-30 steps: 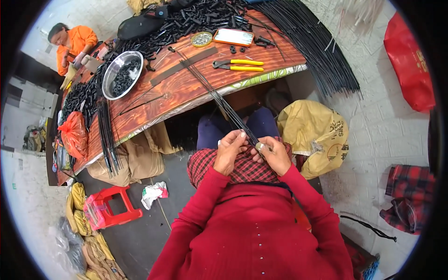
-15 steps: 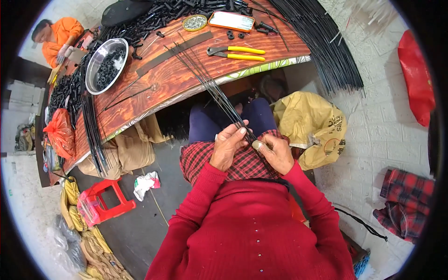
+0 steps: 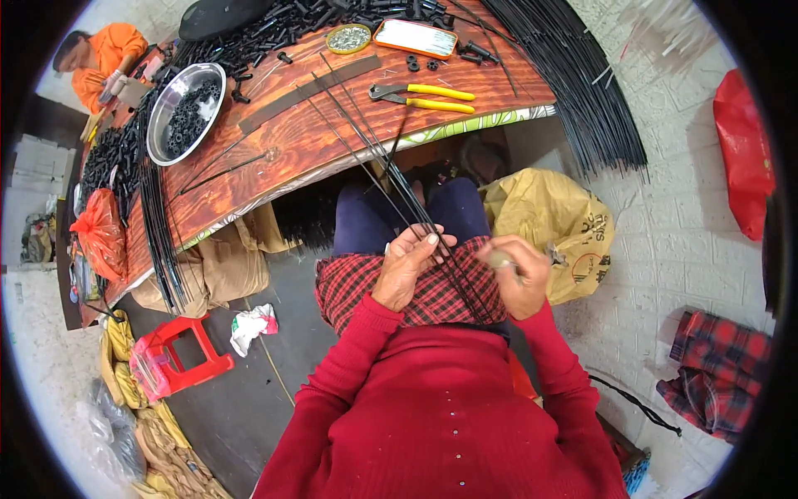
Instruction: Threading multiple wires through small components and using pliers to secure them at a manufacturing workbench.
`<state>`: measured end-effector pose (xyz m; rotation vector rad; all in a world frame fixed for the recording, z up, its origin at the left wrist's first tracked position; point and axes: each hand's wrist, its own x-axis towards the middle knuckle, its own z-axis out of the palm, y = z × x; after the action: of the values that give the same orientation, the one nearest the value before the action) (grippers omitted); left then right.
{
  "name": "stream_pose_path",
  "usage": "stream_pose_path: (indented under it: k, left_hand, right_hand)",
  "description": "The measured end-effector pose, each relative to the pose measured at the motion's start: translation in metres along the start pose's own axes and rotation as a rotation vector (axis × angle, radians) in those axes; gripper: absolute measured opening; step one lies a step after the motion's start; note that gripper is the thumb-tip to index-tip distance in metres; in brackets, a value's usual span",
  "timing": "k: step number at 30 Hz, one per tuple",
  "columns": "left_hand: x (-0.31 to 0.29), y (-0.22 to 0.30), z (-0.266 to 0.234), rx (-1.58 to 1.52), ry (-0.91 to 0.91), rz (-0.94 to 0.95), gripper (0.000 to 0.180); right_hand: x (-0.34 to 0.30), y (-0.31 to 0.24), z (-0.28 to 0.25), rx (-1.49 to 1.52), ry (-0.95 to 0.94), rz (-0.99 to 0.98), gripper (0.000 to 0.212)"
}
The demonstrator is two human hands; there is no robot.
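Note:
Over my lap, my left hand (image 3: 411, 263) is closed round a bundle of long thin black rods (image 3: 406, 193). The rods slant from above the table's edge down across my checked apron (image 3: 341, 287), fanning apart at their far ends. To the right, my right hand (image 3: 522, 273) is raised off the bundle with its fingers curled. Motion smears those fingers, so whether they hold anything is unclear; something greenish-brown shows at the thumb. Yellow-handled pliers (image 3: 445, 105) lie on the wooden table (image 3: 320, 141) beyond the rods.
A metal bowl (image 3: 158, 137) of small black parts stands on the table's left, near heaped black fittings (image 3: 287, 27). A white tray (image 3: 416, 37) and a dish of small metal pieces (image 3: 348, 38) sit farther back. Long black rods (image 3: 582, 91) overhang the right end. One person (image 3: 112, 54) sits far left.
My right hand has come off the rods and moved up and to the right. The rods have spread apart, while my left hand keeps its hold.

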<state>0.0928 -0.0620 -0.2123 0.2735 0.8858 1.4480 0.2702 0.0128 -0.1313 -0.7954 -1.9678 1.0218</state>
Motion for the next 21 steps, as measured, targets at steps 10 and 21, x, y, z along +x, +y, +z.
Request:
stream_pose_path:
  k: [10, 21]
  left_hand:
    - [-0.006, 0.004, 0.004, 0.021, 0.033, 0.032, 0.024]
    - [-0.007, 0.002, 0.005, 0.007, 0.101, 0.020, 0.024]
  right_hand:
    - [-0.029, -0.024, -0.054, 0.192, 0.158, -0.013, 0.034]
    - [-0.047, 0.049, 0.021, 0.126, -0.221, 0.441, 0.010]
